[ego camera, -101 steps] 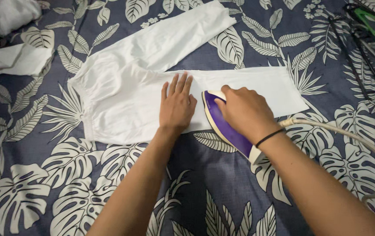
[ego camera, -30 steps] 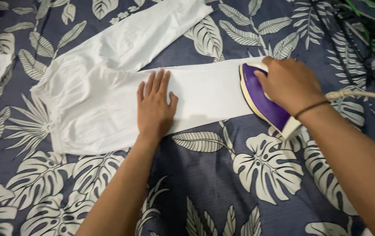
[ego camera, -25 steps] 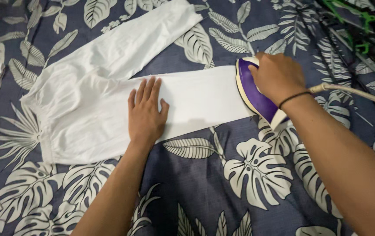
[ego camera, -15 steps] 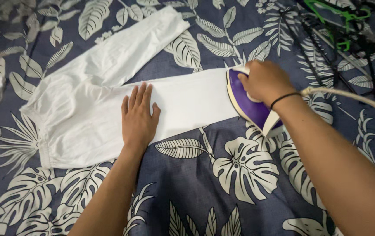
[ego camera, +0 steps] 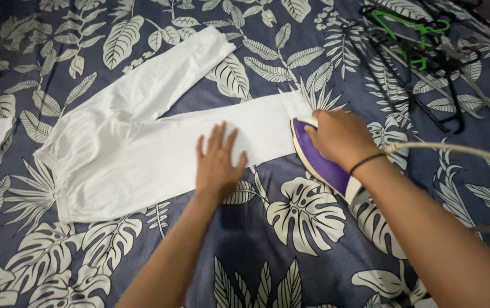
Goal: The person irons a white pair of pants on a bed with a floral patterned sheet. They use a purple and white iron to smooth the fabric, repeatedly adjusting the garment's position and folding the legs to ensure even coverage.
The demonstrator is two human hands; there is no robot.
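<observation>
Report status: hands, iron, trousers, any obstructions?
Left hand flat on white trousers. Right hand grips purple iron at leg hem. Hangers off to side.

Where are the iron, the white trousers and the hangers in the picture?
iron (ego camera: 320,162): head view, on its purple body below the right hand.
white trousers (ego camera: 136,165): head view, on the flat upper part.
hangers (ego camera: 422,51): head view, on the dark pile at upper right.

A home, most likely a bedroom. White trousers (ego camera: 142,142) lie spread on a bed covered with a blue leaf-print sheet (ego camera: 290,239). An iron (ego camera: 319,159) and a heap of clothes hangers (ego camera: 422,57) lie on it too.
</observation>
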